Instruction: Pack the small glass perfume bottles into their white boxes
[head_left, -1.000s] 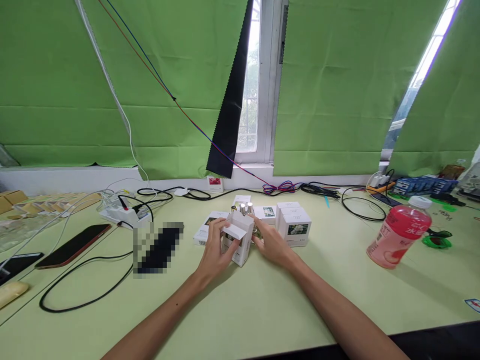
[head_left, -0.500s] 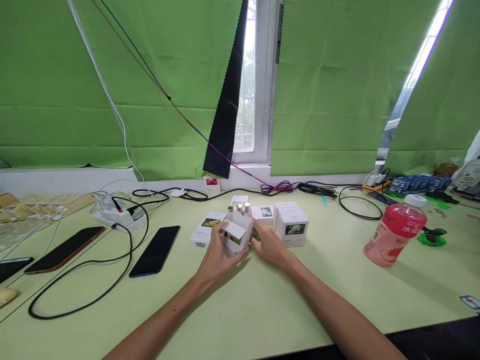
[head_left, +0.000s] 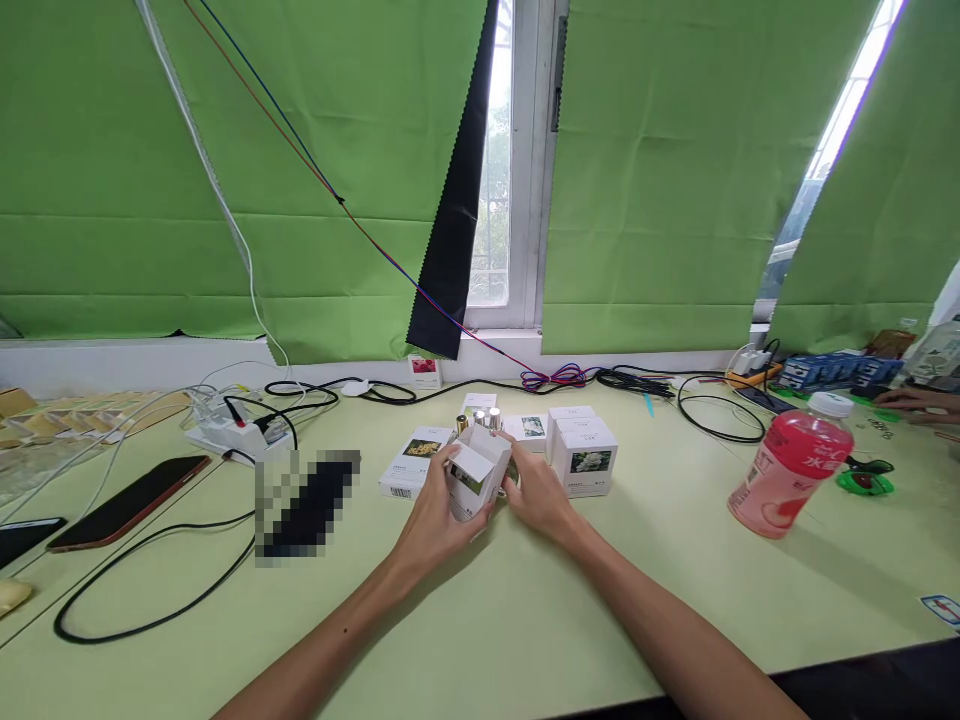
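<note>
My left hand (head_left: pixel 429 518) is closed around a small white carton (head_left: pixel 471 490) with a flower picture, its top flap raised. The carton leans to the right, a little above the table. At its right side my right hand (head_left: pixel 541 492) has bent, closed fingers; what they pinch is hidden behind the carton. Just behind both hands stand several small bottles with shiny caps (head_left: pixel 494 420), one cap gold (head_left: pixel 461 424). Left of them a white box with a yellow-flower picture (head_left: pixel 405 478) lies flat. Close to my right hand are upright white boxes (head_left: pixel 589 470) with a white-flower picture.
A pink drink bottle (head_left: pixel 791 470) stands on the right. Phones (head_left: pixel 127 503) and a white power strip (head_left: pixel 229 432) with looping cables lie left. Black cable (head_left: pixel 634 378) runs along the wall. Another person's hand (head_left: pixel 926 402) shows at the right edge.
The carton in my left hand has tilted slightly further to the right. Another person's hand has come into view at the far right. My right hand has barely moved.
</note>
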